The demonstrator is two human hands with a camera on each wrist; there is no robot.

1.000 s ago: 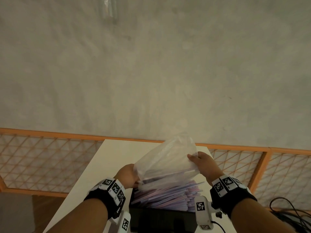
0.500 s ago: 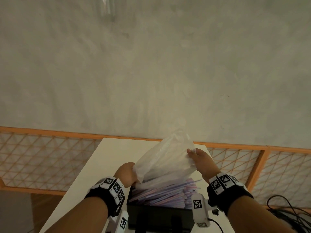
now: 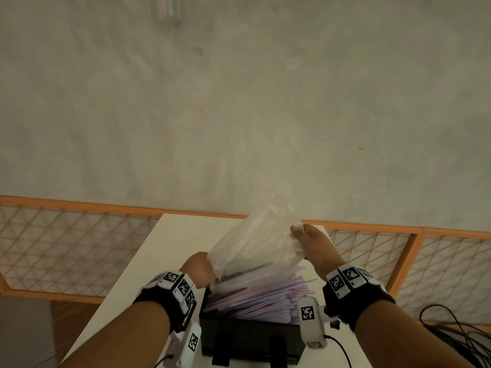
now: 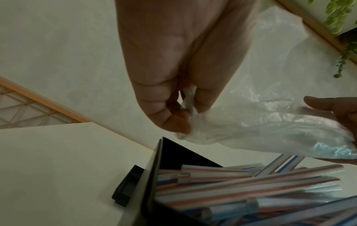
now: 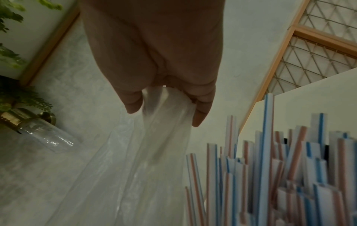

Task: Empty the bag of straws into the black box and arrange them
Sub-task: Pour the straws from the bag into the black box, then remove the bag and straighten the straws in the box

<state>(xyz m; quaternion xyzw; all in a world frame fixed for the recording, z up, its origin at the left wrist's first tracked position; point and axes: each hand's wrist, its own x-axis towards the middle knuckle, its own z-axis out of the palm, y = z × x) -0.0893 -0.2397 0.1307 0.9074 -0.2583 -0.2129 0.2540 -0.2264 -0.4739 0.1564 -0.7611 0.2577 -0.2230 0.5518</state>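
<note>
A clear plastic bag (image 3: 255,243) is held tilted above the black box (image 3: 249,341), its far end raised. My left hand (image 3: 198,269) pinches the bag's lower left corner (image 4: 190,111) between thumb and fingers. My right hand (image 3: 310,245) grips the bag's upper right edge (image 5: 168,110). A heap of red- and blue-striped straws (image 3: 255,298) fills the box, with ends sticking out over its right side (image 5: 280,175). A few straws (image 4: 284,163) still slide out of the bag's mouth.
The box stands on a narrow white table (image 3: 170,251) close to its near edge. An orange lattice fence (image 3: 66,243) runs behind the table. Black cables (image 3: 457,333) lie on the floor at right. A glass jar (image 5: 46,136) and a plant (image 5: 13,91) show in the right wrist view.
Both hands have lifted the bag a little higher and steeper over the box. More straws now lie in the heap.
</note>
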